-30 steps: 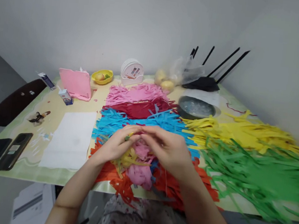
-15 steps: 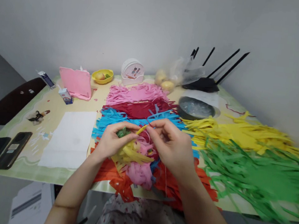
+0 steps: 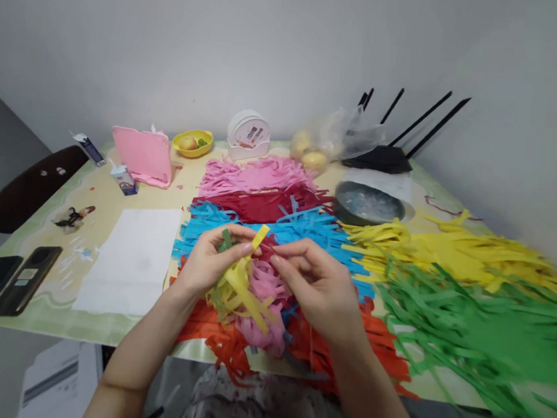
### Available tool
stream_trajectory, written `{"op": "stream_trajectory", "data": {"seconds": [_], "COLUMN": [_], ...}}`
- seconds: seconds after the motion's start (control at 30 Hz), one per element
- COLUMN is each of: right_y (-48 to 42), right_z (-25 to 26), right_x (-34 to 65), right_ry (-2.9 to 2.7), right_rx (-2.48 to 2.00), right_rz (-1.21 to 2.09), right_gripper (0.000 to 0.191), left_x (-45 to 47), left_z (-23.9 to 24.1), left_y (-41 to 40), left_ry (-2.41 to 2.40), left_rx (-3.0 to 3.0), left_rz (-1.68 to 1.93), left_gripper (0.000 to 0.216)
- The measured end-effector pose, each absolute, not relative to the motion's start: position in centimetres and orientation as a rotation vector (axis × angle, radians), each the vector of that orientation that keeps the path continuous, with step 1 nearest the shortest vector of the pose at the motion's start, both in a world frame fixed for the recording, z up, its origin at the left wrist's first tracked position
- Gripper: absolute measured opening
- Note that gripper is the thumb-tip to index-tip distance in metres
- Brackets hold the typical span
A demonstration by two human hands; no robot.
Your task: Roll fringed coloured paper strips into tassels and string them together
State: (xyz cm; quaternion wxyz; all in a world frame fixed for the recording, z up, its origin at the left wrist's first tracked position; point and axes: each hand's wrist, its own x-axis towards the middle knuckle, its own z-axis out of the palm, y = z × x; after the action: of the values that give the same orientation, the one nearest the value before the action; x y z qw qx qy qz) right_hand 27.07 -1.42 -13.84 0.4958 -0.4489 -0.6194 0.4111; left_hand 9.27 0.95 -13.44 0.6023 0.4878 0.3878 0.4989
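Observation:
My left hand (image 3: 215,259) is closed, thumb and forefinger pinching a yellow strip (image 3: 260,236) whose end sticks up. A green strip (image 3: 225,238) pokes out between its fingers. Below both hands hangs a bunch of yellow strips (image 3: 243,292) and pink strips (image 3: 267,285), with some dark red and blue among them. My right hand (image 3: 322,288) is closed in a pinch close to the left fingertips, beside some dark red material; what it grips is too thin to make out. Under the hands lie piles of blue strips (image 3: 210,218) and orange-red strips (image 3: 370,330).
Yellow (image 3: 484,256) and green (image 3: 495,334) piles lie at the right, dark red (image 3: 259,203) and pink (image 3: 257,174) ones behind. Around them are a dark bowl (image 3: 369,206), a router (image 3: 379,159), white paper (image 3: 126,259), phones (image 3: 23,280) and a pink tablet case (image 3: 142,156).
The yellow strip in my left fingers pointed toward the right hand and now stands up. More yellow strips hang below. The right hand has dropped slightly. The view has shifted a little.

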Motion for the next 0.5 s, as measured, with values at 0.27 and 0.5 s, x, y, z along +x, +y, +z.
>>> {"op": "stream_trajectory", "data": {"seconds": [0.27,0.5], "right_y": [-1.4,-0.5], "right_z": [-14.0,-14.6], "right_x": [26.8,27.3], "right_ry": [-1.467,-1.429], "right_rx": [-1.079,-0.970], "right_rz": [1.070,1.010], "right_gripper": [0.020,0.013], "left_x": [9.3,9.6], "left_z": [-13.8,-13.9], "left_y": [0.9,0.6], "left_ry": [0.939,1.042], "left_rx": [1.376,1.731], "left_rz": [1.096,0.974], "left_gripper": [0.023,0.012]}}
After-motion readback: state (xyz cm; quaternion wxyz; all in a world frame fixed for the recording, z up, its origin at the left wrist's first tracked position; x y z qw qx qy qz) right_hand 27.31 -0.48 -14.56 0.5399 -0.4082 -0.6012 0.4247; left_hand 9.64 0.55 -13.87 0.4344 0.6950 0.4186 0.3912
